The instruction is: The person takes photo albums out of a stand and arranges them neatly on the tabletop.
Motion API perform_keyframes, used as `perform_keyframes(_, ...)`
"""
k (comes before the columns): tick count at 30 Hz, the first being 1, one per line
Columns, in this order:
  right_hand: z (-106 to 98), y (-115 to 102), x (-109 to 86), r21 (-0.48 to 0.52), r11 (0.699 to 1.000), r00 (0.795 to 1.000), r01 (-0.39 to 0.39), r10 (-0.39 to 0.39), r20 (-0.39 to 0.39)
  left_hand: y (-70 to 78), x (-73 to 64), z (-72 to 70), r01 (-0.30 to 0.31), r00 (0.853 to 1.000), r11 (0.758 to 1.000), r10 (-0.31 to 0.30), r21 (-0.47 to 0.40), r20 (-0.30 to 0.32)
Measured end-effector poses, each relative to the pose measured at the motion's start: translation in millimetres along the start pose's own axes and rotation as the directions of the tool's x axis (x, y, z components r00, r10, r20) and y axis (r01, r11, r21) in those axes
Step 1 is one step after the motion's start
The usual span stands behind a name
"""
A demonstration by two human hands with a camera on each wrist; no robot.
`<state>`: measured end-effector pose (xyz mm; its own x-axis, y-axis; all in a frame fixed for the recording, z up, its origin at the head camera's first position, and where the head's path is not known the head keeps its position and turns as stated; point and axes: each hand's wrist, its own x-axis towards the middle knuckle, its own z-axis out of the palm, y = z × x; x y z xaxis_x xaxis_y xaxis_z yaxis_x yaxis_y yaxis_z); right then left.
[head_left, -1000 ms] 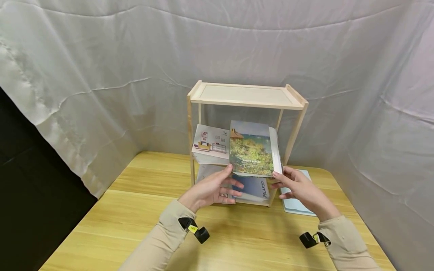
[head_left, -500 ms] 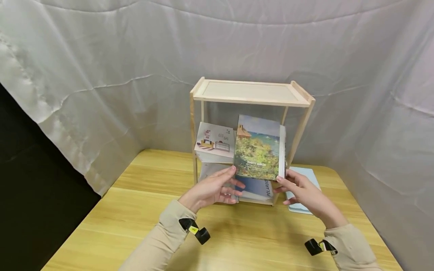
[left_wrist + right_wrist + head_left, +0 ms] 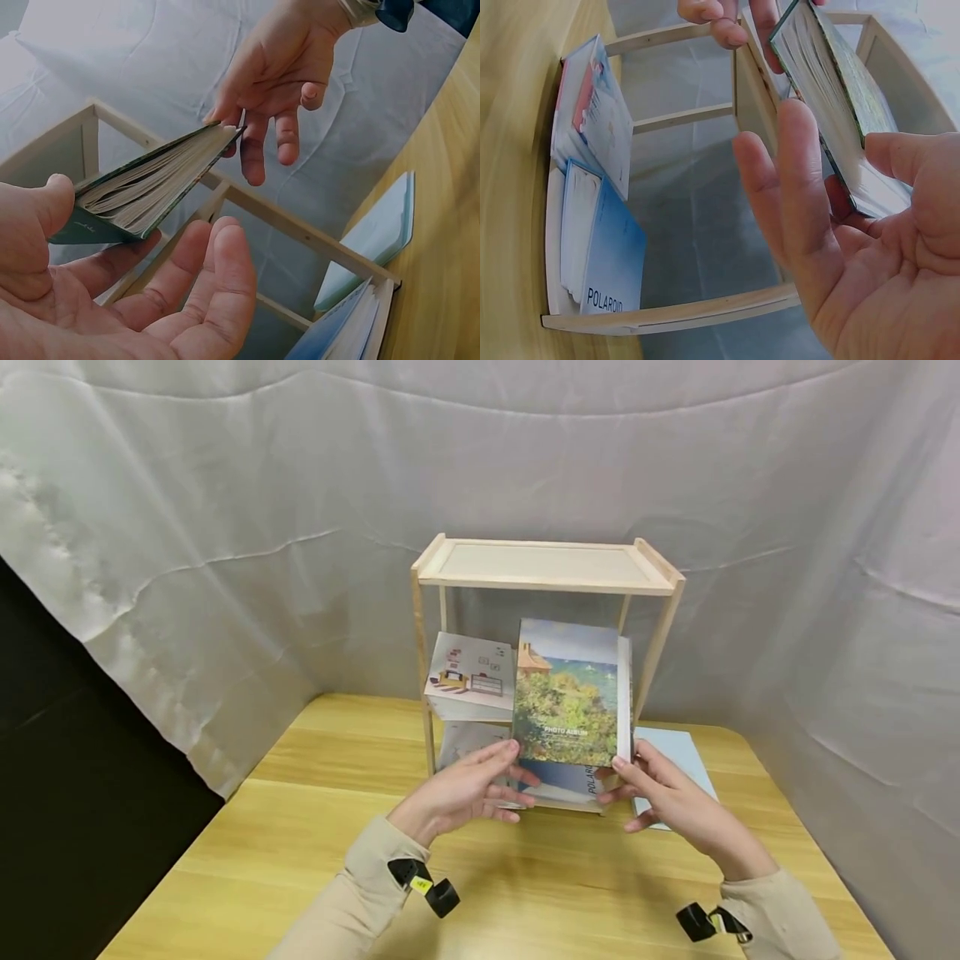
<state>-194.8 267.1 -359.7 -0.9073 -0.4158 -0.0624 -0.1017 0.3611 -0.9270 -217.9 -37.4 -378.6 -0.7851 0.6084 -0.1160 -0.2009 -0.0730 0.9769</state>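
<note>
A photo album [image 3: 566, 693] with a painted seaside cover is held up in front of a small wooden shelf [image 3: 547, 564], its cover facing me. My left hand [image 3: 465, 789] pinches its lower left corner between thumb and fingers. At the lower right corner, my right hand [image 3: 667, 793] pinches it the same way, thumb on the front. Both hands' other fingers are spread below the album. The left wrist view shows the album's page edges [image 3: 157, 180] between its dark green covers. Behind the album, part of the shelf's middle level is hidden.
A white book with room drawings [image 3: 471, 672] leans on the middle level at left. Below are a pale book [image 3: 465, 739] and a blue book marked POLAROID [image 3: 619, 259]. A light blue book [image 3: 678, 756] lies on the wooden table [image 3: 300, 827], right of the shelf.
The album has shifted a little to the right and closer to me, looking larger, with both hands keeping hold of it. The view has also moved slightly.
</note>
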Motion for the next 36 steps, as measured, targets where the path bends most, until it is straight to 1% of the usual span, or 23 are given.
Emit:
perform_keyframes(6, 1.2, -0.3, -6.5, -0.01, 1.0, 1.0, 0.002, -0.003, -0.009, -2.9, -5.1, 5.6, 0.003, 1.0, 1.0, -0.003, -0.007, -0.002)
perform_keyframes(9, 3.3, 1.6, -8.5, -0.02, 1.0, 1.0, -0.003, 0.003, -0.006, -3.9, -7.9, 7.8, -0.007, 1.0, 1.0, 0.007, 0.012, -0.002)
perform_keyframes(13, 5.1, 4.2, -10.4, -0.033, 0.999, 1.0, -0.008, 0.008, -0.006, -5.2, -12.0, 10.2, -0.021, 1.0, 0.998, 0.021, 0.064, -0.002)
perform_keyframes(18, 7.0, 6.2, -11.3, -0.04, 0.999, 1.0, -0.001, 0.001, -0.009, -6.7, -18.5, 12.2, -0.021, 0.999, 0.99, 0.025, 0.142, -0.025)
perform_keyframes(22, 9.8, 8.0, -11.3, -0.039, 0.999, 1.0, 0.004, -0.004, -0.002, -6.5, -21.3, 12.6, -0.033, 0.999, 0.981, 0.041, 0.19, -0.035)
perform_keyframes(24, 11.9, 8.6, -10.8, -0.029, 1.0, 1.0, -0.009, 0.008, -0.019, -5.6, -21.8, 13.5, -0.024, 0.998, 0.977, 0.034, 0.211, -0.044)
perform_keyframes(29, 17.1, 9.6, -10.8, -0.032, 0.999, 0.998, -0.002, 0.0, -0.059, -4.5, -24.1, 16.5, 0.02, 0.997, 0.962, 0.0, 0.271, -0.074)
perform_keyframes(31, 18.3, 10.2, -11.6, -0.041, 0.999, 0.998, 0.003, -0.005, -0.063, -5.6, -24.6, 17.0, 0.025, 0.997, 0.957, -0.002, 0.29, -0.079)
perform_keyframes(36, 20.7, 12.8, -14.9, -0.04, 0.999, 0.996, -0.021, 0.017, -0.082, -9.0, -23.2, 18.7, 0.027, 0.996, 0.948, 0.0, 0.316, -0.085)
